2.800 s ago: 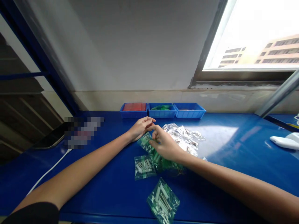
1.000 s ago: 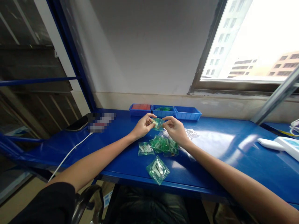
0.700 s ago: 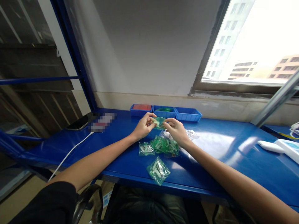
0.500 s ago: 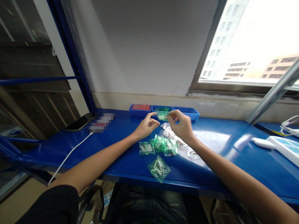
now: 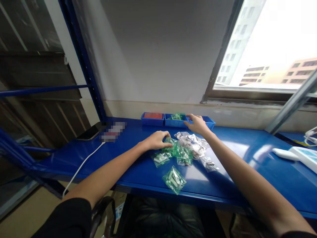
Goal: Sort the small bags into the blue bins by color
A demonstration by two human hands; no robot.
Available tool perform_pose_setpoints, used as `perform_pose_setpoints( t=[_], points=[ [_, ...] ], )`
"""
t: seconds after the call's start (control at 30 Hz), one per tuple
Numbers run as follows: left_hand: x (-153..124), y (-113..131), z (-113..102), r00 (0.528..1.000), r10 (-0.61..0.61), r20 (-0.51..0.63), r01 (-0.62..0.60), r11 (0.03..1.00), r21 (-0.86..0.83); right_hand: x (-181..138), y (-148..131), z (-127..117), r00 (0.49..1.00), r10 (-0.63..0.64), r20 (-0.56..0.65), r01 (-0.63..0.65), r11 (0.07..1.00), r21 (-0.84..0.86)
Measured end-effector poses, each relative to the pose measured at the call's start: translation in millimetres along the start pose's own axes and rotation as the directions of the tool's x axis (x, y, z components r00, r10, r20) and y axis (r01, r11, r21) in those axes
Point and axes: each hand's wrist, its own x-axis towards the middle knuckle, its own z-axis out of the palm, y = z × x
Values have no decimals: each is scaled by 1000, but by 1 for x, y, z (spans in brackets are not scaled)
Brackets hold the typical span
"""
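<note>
My left hand (image 5: 158,139) lies knuckles-up on the blue bench, its fingers curled down onto a green bag (image 5: 170,142) at the edge of a pile of green bags (image 5: 182,153). My right hand (image 5: 196,123) is stretched to the back of the bench with its fingers spread, over the edge between the middle blue bin (image 5: 173,123) and the right blue bin (image 5: 210,123); it holds nothing. A green bag (image 5: 176,116) lies in the middle bin. Two more green bags (image 5: 160,158) (image 5: 174,179) lie apart, nearer the front edge.
Clear bags (image 5: 194,142) lie right of the green pile. The left bin (image 5: 152,116) holds red parts. A phone (image 5: 90,132) with a white cable (image 5: 81,165) sits at the left. White devices (image 5: 282,154) lie at the far right. A blue rack post stands at the left.
Both hands held a green bag between them. My right hand carried it back to the middle bin and let go. My left hand dropped onto the green pile.
</note>
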Motion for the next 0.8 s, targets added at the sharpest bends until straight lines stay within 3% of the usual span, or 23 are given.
perform_pose_setpoints(
  t=[0.13, 0.23, 0.37, 0.43, 0.57, 0.67, 0.8],
  points=[
    [1, -6, -1, 986, -77, -148, 63, 993, -101, -29, 12, 12, 999, -37, -4, 37, 999, 35],
    [2, -7, 0, 973, -76, -220, 43, 988, -150, -41, 6, 11, 998, -67, -20, 69, 991, 114],
    [3, -3, 5, 967, -39, -253, -9, 983, -184, -33, -8, 17, 984, -144, -108, 153, 985, 75],
    [3, -2, 7, 967, -29, -252, -14, 985, -170, -21, -10, 22, 983, -155, -98, 158, 987, 23],
    [2, -2, 11, 977, -13, -212, -13, 992, -122, 14, -10, 32, 997, -34, 63, 38, 998, -59],
    [1, -4, 13, 981, 5, -192, -27, 994, -110, 40, -12, 37, 967, 55, 247, -28, 993, -113],
    [0, -5, 13, 987, 30, -155, -46, 994, -100, 64, -19, 47, 954, 71, 292, -61, 997, -42]
  ],
)
